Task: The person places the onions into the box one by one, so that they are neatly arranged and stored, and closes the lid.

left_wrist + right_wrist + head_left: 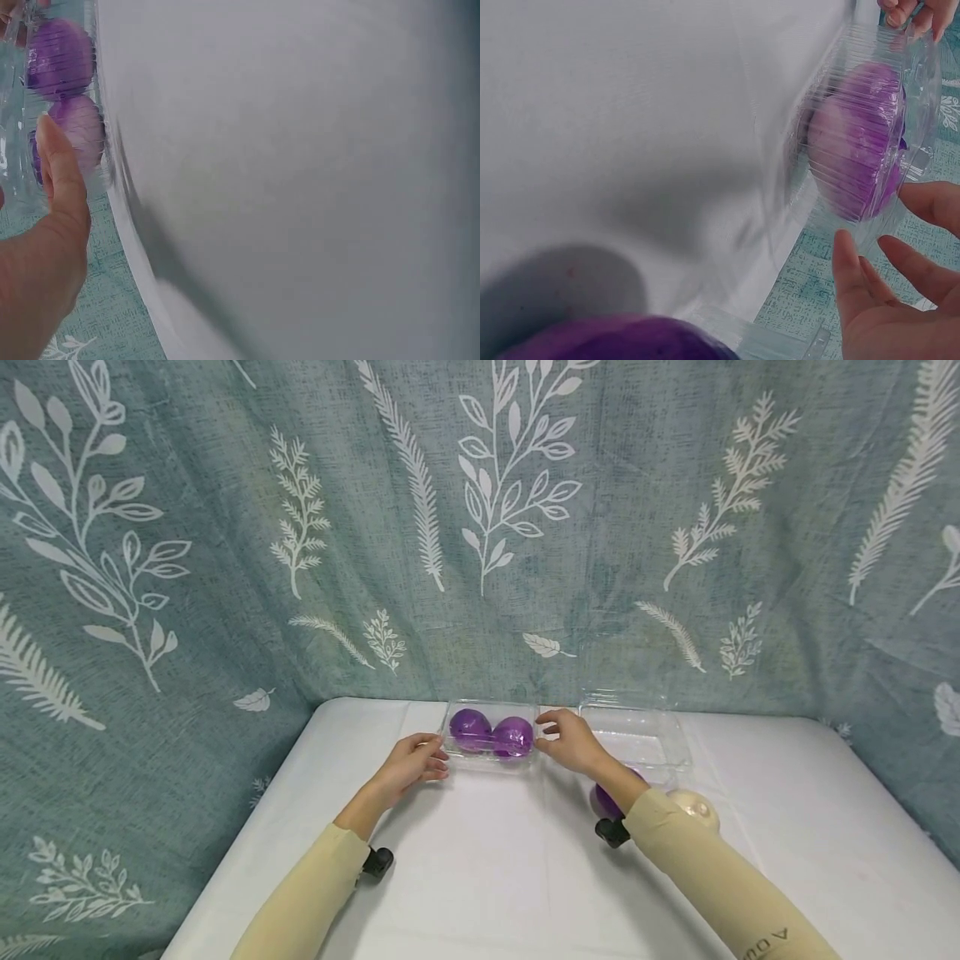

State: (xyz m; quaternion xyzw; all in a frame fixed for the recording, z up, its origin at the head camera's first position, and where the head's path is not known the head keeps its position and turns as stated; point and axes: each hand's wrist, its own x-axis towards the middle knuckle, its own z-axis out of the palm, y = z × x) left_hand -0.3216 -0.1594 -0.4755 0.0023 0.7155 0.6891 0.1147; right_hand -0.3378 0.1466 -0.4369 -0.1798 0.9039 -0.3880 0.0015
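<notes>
At the back of the table, both hands hold a clear plastic container (480, 764), with two round purple things (471, 730) inside that look like onions, paler on one side. My left hand (411, 762) grips its left end, thumb on the near ribbed wall in the left wrist view. At the right end, my right hand (573, 741) has its thumb and fingertips round the corner. Whether the lid is fully closed is hard to tell. Another purple round thing (604, 802) lies partly hidden under the right forearm, and a pale onion-like one (696, 808) is beside it.
A second clear plastic container (633, 739) stands open to the right of the right hand, near the table's back edge. A patterned green curtain (495, 635) hangs right behind the white table (480, 860).
</notes>
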